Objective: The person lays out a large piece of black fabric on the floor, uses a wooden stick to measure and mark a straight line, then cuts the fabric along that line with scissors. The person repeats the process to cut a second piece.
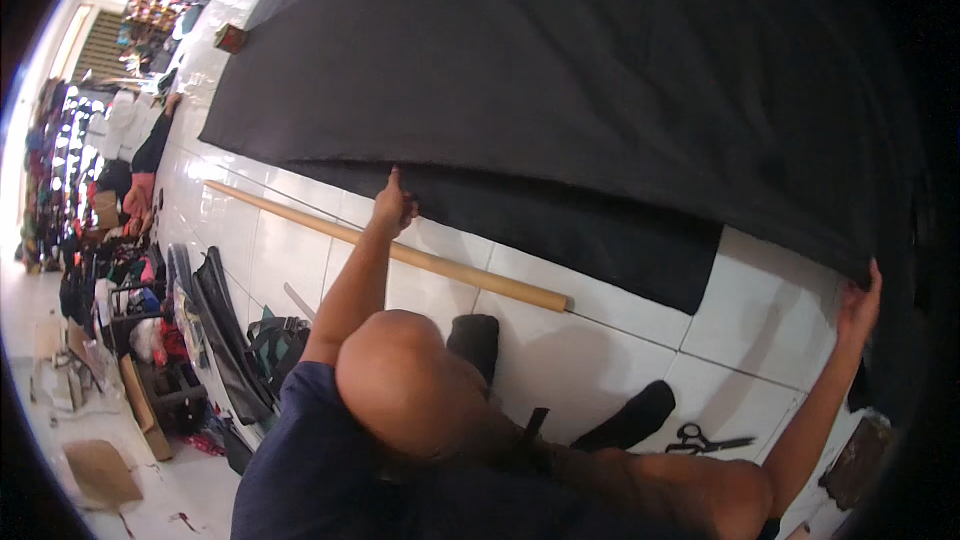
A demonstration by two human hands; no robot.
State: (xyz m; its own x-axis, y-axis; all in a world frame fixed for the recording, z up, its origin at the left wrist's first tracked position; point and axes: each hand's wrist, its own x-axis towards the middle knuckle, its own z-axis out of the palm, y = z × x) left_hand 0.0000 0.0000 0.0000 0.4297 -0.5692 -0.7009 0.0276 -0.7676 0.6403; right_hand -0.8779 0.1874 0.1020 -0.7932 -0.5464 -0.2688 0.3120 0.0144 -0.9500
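Observation:
A large sheet of black fabric [560,70] spreads over the floor in front of me, with a lower layer [600,250] showing beneath the raised near edge of the upper one. My left hand [394,205] pinches that near edge, index finger stretched along it and the other fingers curled. Far to the right, my right hand [860,308] grips the fabric's near right corner, thumb and fingers closed on it. Between my left forearm and the fabric lies a long cardboard tube [475,275], touched by neither hand.
Black-handled scissors [708,440] lie on the white tiles by my socked foot [630,418]. A small box [229,38] stands at the fabric's far left edge. Bags and piled goods [130,310] crowd the left side. A dark brown block [858,462] sits at lower right.

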